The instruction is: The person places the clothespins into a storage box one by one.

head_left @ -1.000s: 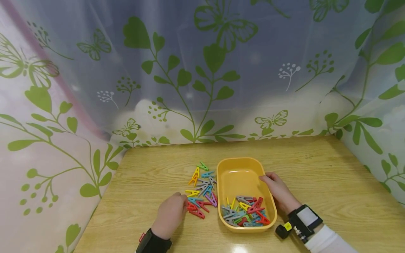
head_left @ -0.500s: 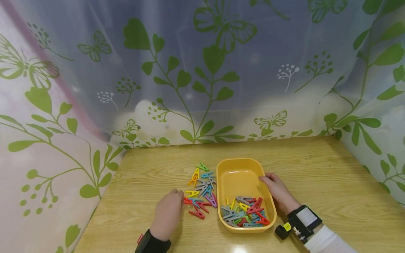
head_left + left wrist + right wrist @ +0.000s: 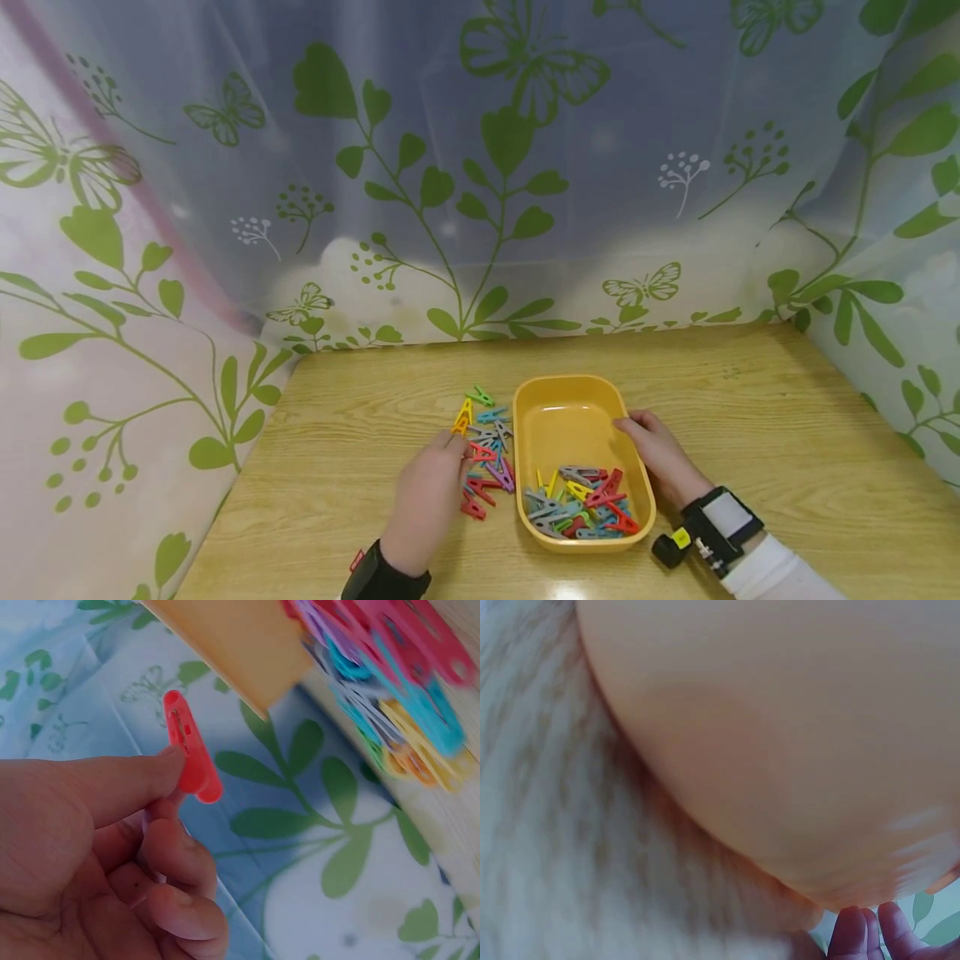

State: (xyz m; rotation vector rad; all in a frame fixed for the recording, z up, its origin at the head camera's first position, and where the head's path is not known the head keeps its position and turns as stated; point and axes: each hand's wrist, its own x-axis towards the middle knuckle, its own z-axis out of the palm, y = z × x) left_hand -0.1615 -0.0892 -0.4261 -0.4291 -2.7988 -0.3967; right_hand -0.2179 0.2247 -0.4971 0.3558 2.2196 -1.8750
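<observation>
1. Clip location: I have one red clip (image 3: 193, 750) in the left hand (image 3: 425, 498), raised off the table (image 3: 360, 400) beside the clip pile (image 3: 502, 475), just left of the tray (image 3: 566, 433).
2. Left fingers: thumb and forefinger are clamped on the clip, with one end projecting free. The remaining fingers curl below; I see nothing in them.
3. Right hand (image 3: 663, 454): the thumb hooks over the tray's right rim and the fingertips (image 3: 850, 930) bear on its outer wall. I judge this enough to steady the tray.
4. Step in hand: I judge it to be a transfer to the right, into the tray. Lift the clip above the left rim before travelling, then lower it near the loose clips (image 3: 606, 487) in the tray's near half and part the fingers there; a low release should limit bouncing.
5. Caution: loose legs in the pile could snag the clip. Too hard a pinch could twist it out.
6. Markings: the left wristband (image 3: 386, 577) bears a red tag (image 3: 357, 561), its print too small for me to read. The right wristband (image 3: 726, 512) has a yellow tag (image 3: 682, 537) and pale marks, also illegible. I find no readable brand on clips or tray.
</observation>
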